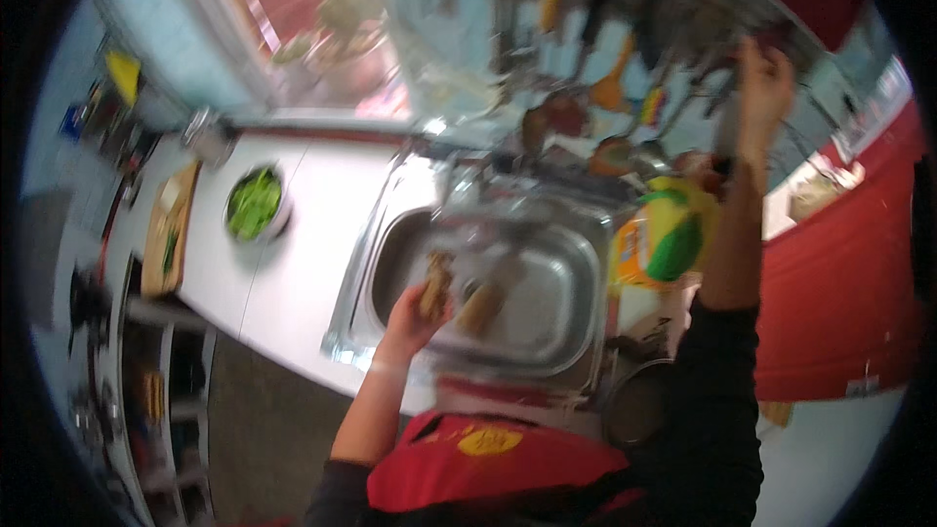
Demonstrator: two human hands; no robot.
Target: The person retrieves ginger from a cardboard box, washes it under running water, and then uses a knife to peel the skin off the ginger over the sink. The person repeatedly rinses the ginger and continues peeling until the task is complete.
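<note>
Over the left part of the stainless steel sink point(542, 351), my left hand point(413, 318) holds a knobbly brown root point(438, 282), which looks like ginger. A blurred, longer brown root-like piece point(483, 306) lies in the basin beside it. My right hand point(765, 84) is raised at the upper right, by the dark objects hanging on the wall rack. Its fingers are bent; blur hides whether they hold anything. Several utensils hang left of it, among them an orange spatula point(611, 88).
A bowl of green leaves point(255, 206) stands on the white counter point(315, 234), with a wooden cutting board point(157, 263) farther left. A yellow and green plastic package point(670, 234) stands right of the sink. The faucet point(468, 187) is behind the basin; potted plants point(351, 51) stand at the window.
</note>
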